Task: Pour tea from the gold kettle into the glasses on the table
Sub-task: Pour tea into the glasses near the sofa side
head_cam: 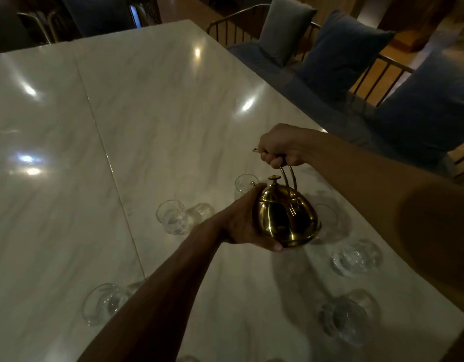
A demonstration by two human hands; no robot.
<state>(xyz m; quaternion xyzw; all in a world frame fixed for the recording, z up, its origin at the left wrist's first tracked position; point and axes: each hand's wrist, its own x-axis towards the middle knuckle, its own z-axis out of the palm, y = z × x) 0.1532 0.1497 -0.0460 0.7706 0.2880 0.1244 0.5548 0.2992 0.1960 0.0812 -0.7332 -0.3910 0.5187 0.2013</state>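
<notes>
Below the right grip (280,150), a fist closed round the wire handle (288,176): gold kettle (285,218), held above the bench (147,113) and tilted spout-first away from the person. Left grip (241,223) cups its left side, fingers curled round the body. A glass (245,185) stands just beyond the spout and is probably the first to fill.

One head-worn wide-angle view, forward and down, close over the white table (152,131)

gold kettle (285,220) tilted, aloft; clear glasses (172,217) scattered around below
</notes>
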